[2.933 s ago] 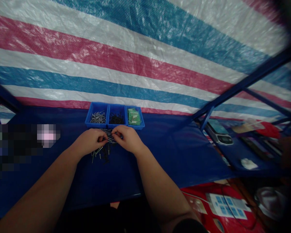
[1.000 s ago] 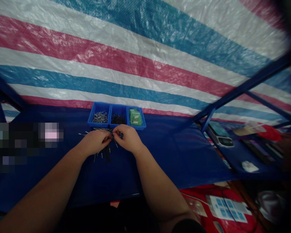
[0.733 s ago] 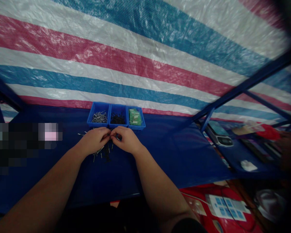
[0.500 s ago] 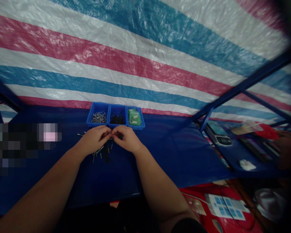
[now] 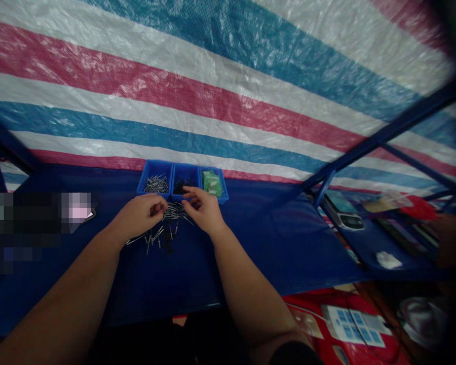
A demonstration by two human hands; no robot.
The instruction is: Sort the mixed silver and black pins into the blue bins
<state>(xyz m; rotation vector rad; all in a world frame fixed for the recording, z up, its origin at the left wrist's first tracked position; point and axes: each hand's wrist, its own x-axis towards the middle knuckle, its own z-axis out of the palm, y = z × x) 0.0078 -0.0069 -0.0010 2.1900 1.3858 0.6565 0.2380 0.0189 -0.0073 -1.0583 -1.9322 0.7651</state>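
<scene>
Three joined blue bins stand at the back of the blue table: the left holds silver metal pins (image 5: 156, 183), the middle dark small parts (image 5: 182, 183), the right green packets (image 5: 212, 183). Loose silver pins (image 5: 175, 211) and dark pieces (image 5: 168, 243) lie in front. Over the pins' left side, my left hand (image 5: 142, 213) has its fingers curled together on something I cannot make out. My right hand (image 5: 203, 209) is by the middle bin's front edge, fingers apart, nothing seen between them.
A blue frame post (image 5: 323, 188) rises at the right. Beyond it, a scale (image 5: 347, 219) and a white crumpled piece (image 5: 388, 259) lie on another surface, near a person's hand (image 5: 450, 233). A printed sheet (image 5: 355, 325) lies on red material at the lower right.
My hands, which met at the fingertips, have moved apart. The left shifted slightly left; the right opened and rose a little toward the middle bin. More of the loose pins now shows between them.
</scene>
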